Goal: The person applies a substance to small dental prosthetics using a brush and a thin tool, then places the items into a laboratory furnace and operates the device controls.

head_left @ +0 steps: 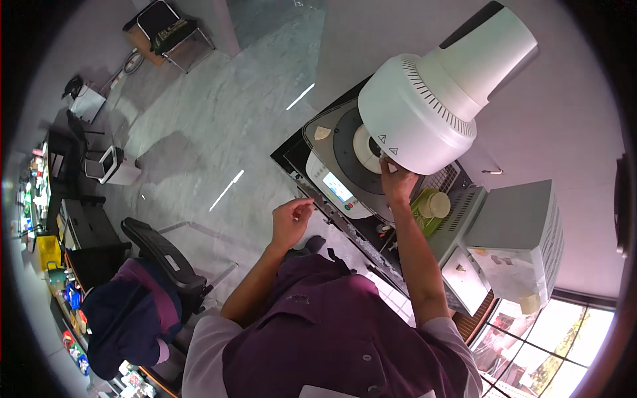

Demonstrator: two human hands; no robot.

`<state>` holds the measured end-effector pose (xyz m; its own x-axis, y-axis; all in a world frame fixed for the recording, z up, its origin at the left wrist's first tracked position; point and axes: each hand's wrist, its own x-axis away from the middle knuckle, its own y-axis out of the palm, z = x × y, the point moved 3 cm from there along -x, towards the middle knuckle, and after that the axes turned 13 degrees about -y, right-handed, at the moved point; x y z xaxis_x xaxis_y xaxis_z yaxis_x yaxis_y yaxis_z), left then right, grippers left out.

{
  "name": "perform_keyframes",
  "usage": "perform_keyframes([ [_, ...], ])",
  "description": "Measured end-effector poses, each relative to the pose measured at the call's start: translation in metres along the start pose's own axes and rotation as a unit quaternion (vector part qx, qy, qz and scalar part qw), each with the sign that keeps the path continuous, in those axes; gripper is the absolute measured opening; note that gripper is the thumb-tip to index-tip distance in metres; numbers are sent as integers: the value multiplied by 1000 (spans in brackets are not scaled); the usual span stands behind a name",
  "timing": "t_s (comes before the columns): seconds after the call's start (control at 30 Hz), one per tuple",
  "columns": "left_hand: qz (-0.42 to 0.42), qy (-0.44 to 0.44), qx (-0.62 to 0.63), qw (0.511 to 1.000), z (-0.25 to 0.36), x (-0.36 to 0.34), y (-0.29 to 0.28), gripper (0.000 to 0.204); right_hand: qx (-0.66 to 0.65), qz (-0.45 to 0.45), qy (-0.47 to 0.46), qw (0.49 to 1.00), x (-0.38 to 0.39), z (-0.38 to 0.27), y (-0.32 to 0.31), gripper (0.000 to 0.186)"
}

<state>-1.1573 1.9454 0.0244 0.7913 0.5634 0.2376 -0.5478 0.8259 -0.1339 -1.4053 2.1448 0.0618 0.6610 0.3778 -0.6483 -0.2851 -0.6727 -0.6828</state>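
My right hand (pixel 398 183) reaches over the round platform (pixel 366 151) of a white furnace-like machine, just under its raised head (pixel 418 116). Its fingers are closed near the pale inner ring; a small pale bit shows at the fingertips, too small to name. In front of the machine's front edge, my left hand (pixel 290 222) hangs in the air with curled fingers and nothing visible in them. A lit screen (pixel 337 186) with small buttons faces me on the machine's base. Beside my right wrist, a green tray (pixel 423 211) bears round cream-coloured pieces (pixel 435 205).
A grey box-shaped device (pixel 514 239) stands to the right of the bench. Left of me, a black chair (pixel 162 255) has dark clothing (pixel 133 318) near it. A cluttered desk (pixel 73 265) lines the left wall. Another chair (pixel 169 33) stands far off.
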Motion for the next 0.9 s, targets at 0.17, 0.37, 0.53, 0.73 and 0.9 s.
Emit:
perform_keyframes([
  [0.17,-18,-57,-13,998,-14,18,-11,21,18,22,-9,1000,-11,-5,14,32],
  [0.37,-2,-73,-57,996,-12,16,-24,19,126,2,-49,991,-9,18,35,39],
  [0.53,44,-55,-32,997,-17,16,-32,17,137,20,-58,989,-11,15,42,36],
  [0.73,30,-57,-46,997,-16,18,-33,18,170,21,-69,983,-7,24,47,29],
  [0.9,23,-65,-53,996,-19,13,-32,19,120,24,-79,989,-13,12,38,33],
])
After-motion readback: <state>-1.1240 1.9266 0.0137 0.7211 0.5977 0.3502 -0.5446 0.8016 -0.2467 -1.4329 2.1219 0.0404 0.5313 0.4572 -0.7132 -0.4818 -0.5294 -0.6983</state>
